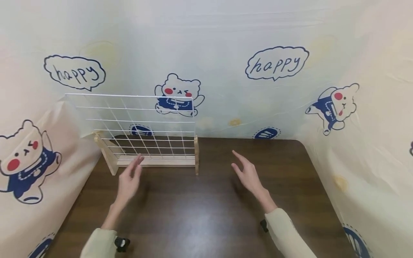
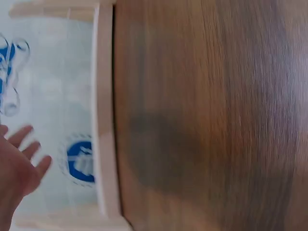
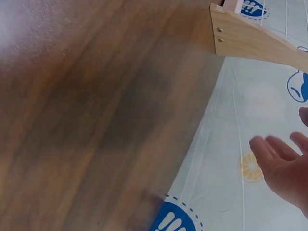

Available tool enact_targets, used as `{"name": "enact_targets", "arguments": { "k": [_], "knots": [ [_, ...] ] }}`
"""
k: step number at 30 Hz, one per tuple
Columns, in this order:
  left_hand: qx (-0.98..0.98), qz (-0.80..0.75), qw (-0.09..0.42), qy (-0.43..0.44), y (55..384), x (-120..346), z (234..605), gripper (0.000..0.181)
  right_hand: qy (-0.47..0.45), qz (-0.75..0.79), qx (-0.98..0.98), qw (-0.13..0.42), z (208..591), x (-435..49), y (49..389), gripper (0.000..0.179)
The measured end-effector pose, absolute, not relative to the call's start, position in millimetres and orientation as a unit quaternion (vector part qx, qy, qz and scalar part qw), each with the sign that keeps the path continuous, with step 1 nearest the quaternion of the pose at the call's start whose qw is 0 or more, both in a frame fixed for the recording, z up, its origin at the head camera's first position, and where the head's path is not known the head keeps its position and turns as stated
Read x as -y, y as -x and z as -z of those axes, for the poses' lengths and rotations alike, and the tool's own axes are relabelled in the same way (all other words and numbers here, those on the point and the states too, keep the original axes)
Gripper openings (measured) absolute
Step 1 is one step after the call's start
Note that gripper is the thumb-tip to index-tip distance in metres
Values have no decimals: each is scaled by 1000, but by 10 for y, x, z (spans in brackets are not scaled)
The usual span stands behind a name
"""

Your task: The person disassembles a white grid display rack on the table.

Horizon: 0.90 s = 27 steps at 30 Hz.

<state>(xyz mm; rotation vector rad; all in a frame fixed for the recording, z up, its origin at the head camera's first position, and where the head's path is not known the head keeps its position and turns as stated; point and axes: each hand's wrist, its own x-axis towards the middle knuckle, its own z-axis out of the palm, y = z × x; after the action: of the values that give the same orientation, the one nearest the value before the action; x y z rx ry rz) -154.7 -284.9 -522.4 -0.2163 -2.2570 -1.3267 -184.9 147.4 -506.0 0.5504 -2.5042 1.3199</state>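
Observation:
A white wire grid rack (image 1: pixel 155 132) with a pale wooden base stands at the back left of a dark brown wooden table (image 1: pixel 193 208). My left hand (image 1: pixel 129 181) hovers in front of the rack, its fingers extended and overlapping the base's left part in the head view. Nothing is held in it. My right hand (image 1: pixel 250 177) is over the table to the right of the rack, fingers extended, also holding nothing. In the left wrist view the rack's wooden crossbar (image 2: pixel 103 110) runs beside the left hand (image 2: pixel 19 168). The right wrist view shows the right hand (image 3: pixel 284 168) and a wooden side support (image 3: pixel 255 41) with two screws.
A pale cloth (image 1: pixel 226 43) printed with bears and "happy" bubbles hangs behind the table and along both sides. Dark straps with small devices sit at the left wrist (image 1: pixel 122 244) and the right wrist (image 1: pixel 264 225).

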Motion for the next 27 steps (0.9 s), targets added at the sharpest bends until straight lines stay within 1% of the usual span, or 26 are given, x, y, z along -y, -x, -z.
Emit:
{"name": "enact_targets", "arguments": {
  "k": [2,4,8,10,13,18,22,27],
  "knots": [
    [796,534,276,67,1601,2982,5208,32,-194,-476,852,101,5035,-1464,1892,44],
    [748,599,284,35,1650,3108,5163,27,-196,-498,842,69,5008,-1445,1916,42],
    [636,712,296,-37,1715,3316,5040,27,-193,-507,839,32,4918,-1396,1952,40],
    [584,750,305,-52,1751,3400,4989,29,-201,-506,838,34,4861,-1360,2004,39],
    [547,773,317,-51,1810,3508,4941,31,-205,-506,836,43,4777,-1301,2090,37],
    [515,789,329,-68,1942,3700,4868,25,-199,-524,826,54,4695,-1127,2212,33],
    [476,809,336,-77,2019,3787,4690,18,-188,-563,803,56,4647,-903,2302,30],
    [484,793,359,-84,2150,3800,4480,16,-170,-618,764,69,4564,-636,2405,26]
  ]
}}
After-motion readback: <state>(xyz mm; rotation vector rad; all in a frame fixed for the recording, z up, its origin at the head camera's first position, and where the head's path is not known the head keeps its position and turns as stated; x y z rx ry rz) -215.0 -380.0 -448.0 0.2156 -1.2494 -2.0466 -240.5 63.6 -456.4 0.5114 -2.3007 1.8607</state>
